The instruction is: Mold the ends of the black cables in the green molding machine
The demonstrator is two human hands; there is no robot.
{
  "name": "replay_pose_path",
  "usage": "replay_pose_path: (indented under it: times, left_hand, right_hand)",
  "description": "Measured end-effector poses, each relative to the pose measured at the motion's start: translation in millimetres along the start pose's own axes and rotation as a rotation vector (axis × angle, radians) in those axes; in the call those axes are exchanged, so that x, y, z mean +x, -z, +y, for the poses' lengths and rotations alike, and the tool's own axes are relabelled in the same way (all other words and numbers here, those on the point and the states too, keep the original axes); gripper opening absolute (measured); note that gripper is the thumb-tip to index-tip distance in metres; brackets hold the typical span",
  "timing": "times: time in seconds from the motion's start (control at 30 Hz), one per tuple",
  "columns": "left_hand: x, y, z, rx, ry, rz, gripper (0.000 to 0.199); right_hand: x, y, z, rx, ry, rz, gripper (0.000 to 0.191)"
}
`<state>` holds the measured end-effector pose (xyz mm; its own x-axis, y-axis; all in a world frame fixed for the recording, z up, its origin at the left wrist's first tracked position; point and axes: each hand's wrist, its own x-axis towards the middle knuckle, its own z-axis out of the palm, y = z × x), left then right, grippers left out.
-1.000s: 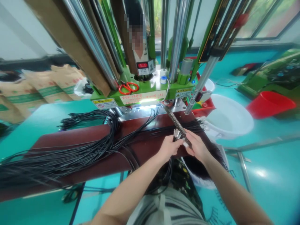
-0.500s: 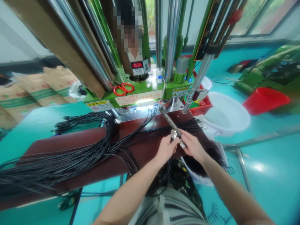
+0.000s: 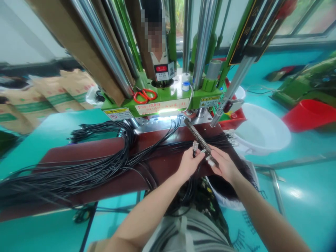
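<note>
A long metal bar (image 3: 198, 136) slants from the machine's front edge down to my hands. My right hand (image 3: 223, 162) is closed around its lower end, with a pale connector (image 3: 210, 161) beside the fingers. To the left of the bar, my left hand (image 3: 189, 164) pinches a black cable with a pale connector (image 3: 195, 146) sticking up from it. Black cables (image 3: 105, 175) spread over the dark red table (image 3: 86, 152), and some run up to the lit slot of the green machine (image 3: 173, 101).
Red-handled scissors (image 3: 145, 96) and a blue-and-white tape roll (image 3: 186, 86) lie on the machine. At the right are a red tray (image 3: 232, 122), a white tub (image 3: 275, 129) and a red bucket (image 3: 309, 113). Paper sacks (image 3: 49, 96) stand at the left.
The camera view has shifted, so the scene sits further right. My left hand has moved slightly away from the bar, and the connector in it now stands clear to the bar's left.
</note>
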<state>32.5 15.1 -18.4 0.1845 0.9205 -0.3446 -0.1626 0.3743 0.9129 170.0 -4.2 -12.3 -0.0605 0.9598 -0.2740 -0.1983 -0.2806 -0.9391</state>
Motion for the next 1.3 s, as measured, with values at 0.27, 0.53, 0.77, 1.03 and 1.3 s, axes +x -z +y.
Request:
replay_pose_path:
  times: [0.27, 0.53, 0.77, 1.03, 1.3]
  left_hand:
    - [2.6, 2.8, 0.5, 0.06, -0.068, -0.029, 0.031]
    - [5.0, 9.0, -6.1, 0.121, -0.155, -0.076, 0.029]
    - [3.8, 10.3, 1.1, -0.105, -0.194, 0.019, 0.033]
    - [0.4, 13.6, 8.3, -0.06, -0.058, -0.112, 0.032]
    - [1.9, 13.7, 16.2, 0.002, 0.043, -0.136, 0.032]
  right_hand:
    - [1.6, 2.3, 0.7, -0.013, 0.001, -0.004, 0.05]
    - [-7.4, -6.4, -6.6, -0.319, 0.023, 0.026, 0.056]
    - [-1.9, -2.5, 1.7, -0.069, 0.015, 0.102, 0.051]
    - [0.3, 1.7, 1.3, -0.043, -0.007, 0.038, 0.046]
    - [-1.8, 2.5, -0.6, -0.144, -0.041, 0.035, 0.048]
